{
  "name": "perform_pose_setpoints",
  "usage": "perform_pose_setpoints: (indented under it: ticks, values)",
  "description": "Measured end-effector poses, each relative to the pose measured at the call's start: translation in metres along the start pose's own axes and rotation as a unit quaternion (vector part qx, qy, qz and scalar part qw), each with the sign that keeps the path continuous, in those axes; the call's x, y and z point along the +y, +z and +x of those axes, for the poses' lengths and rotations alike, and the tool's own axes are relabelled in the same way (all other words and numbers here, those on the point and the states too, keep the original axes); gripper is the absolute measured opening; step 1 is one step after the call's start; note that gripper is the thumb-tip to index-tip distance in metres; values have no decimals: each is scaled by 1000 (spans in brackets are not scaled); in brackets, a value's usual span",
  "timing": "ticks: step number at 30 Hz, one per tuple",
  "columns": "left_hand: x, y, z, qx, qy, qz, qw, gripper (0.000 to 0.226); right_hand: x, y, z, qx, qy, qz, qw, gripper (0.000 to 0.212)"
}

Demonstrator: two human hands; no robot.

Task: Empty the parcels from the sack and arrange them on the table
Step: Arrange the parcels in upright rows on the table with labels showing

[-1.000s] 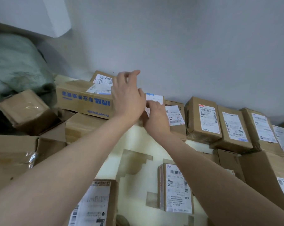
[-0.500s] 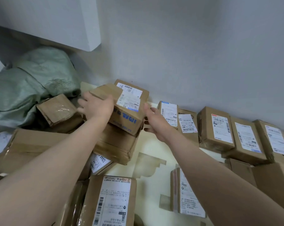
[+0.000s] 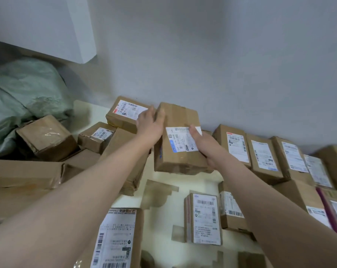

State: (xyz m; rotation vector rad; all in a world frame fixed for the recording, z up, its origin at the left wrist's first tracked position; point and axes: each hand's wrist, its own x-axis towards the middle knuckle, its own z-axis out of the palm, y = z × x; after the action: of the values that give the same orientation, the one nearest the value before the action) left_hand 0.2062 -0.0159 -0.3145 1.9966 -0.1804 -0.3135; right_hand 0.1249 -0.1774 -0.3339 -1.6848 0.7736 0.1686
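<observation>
Several brown cardboard parcels with white labels (image 3: 261, 155) are already lined up along the wall on the pale surface (image 3: 160, 225); a loose heap of brown boxes (image 3: 45, 136) beside the grey-green sack (image 3: 24, 89) is left to be sorted. One taped brown parcel (image 3: 180, 163) is gripped between the hands, left hand (image 3: 149, 125) at its upper left edge, right hand (image 3: 204, 147) on its right side, near the wall.

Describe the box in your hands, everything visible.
The box is taped brown cardboard, with a white barcode label with a blue patch on its facing side, and blue print on its left side. It stands nearly upright, near the wall. The left hand grips its upper left edge; the right hand holds its right side, thumb on the label. Whether it touches the table is unclear.
</observation>
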Motion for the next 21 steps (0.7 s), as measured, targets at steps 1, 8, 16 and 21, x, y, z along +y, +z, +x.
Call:
perform_pose_setpoints:
  ticks: [1, 8, 16, 21]
  values:
    - [-2, 5, 5, 19, -18, 26, 999, 55, 2, -2, 4, 29, -11, 16, 999, 89]
    - [-40, 9, 64, 29, -10, 304, 952, 61, 8, -10, 42, 151, -59, -46, 986, 59]
    - [-75, 27, 130, -52, -88, 432, 896, 83, 31, -18, 78, 130, 30, -78, 988, 59]
    - [-90, 16, 112, -115, -9, 427, 897, 72, 34, -18, 78, 135, 23, -60, 989, 60]
